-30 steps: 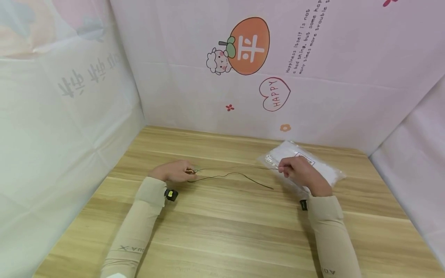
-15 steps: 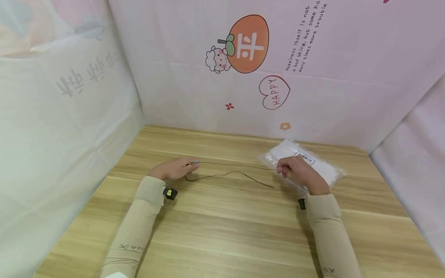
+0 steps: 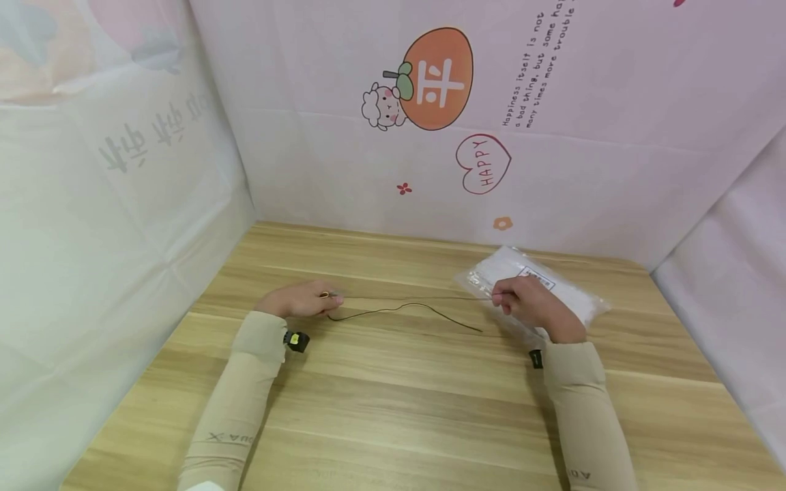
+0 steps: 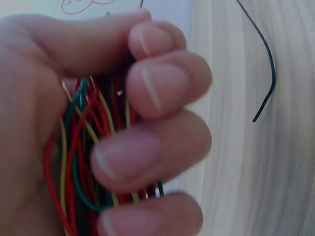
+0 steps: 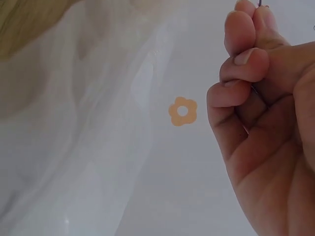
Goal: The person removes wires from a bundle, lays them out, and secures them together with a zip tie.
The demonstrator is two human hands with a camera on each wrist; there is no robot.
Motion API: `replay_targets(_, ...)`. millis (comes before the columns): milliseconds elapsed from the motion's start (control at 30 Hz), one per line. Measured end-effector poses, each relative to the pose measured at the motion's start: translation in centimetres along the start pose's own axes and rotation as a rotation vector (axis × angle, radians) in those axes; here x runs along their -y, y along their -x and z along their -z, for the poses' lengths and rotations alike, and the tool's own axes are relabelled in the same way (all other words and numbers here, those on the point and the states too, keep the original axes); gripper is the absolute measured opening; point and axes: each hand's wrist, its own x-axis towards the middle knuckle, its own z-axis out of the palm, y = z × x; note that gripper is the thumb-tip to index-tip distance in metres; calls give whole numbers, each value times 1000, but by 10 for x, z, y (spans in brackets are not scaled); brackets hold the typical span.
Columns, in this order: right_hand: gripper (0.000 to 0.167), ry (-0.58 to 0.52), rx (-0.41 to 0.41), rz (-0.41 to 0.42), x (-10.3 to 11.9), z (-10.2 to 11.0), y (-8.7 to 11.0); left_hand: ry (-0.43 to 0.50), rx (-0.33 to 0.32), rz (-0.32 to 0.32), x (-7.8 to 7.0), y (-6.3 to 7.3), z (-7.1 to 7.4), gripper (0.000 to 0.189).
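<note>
A plastic packet (image 3: pixel 561 291) lies on the wood-grain table (image 3: pixel 405 395).

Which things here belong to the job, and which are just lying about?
Job:
coloured wire bundle, in the left hand
thin wire, pinched by the right hand
dark wire with a free end

Seemingly just lying about:
labelled clear plastic bag
printed cloth backdrop

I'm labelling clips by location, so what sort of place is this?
Probably a small screened-off tabletop workspace: a wood-grain table with printed sheets hung around it, and a bundle of wires in the person's left hand.
</note>
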Motion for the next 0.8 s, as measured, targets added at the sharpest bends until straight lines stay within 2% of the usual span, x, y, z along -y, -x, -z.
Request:
replay_targets(200,26,-19,19,9,1,-6,-3,-44,-38,109,2,5,0,45)
replay_targets(300,27,-30,39,16,6,-9,-6,-103,-73,168,2,7,1,36)
replay_targets(400,28,-41,59,-1,11,-12,-8,-159,-85,190,2,8,2,35)
replay_targets(633,26,-25,73,-13,18,-17,-9,-329,-59,255,6,8,2,35)
replay_targets(700,26,-26,85,-18,18,-20,-10,-351,-57,284,6,9,1,36)
replay_targets(800,25,-38,130,-45,20,-24,-12,-344,-56,297,7,8,0,36)
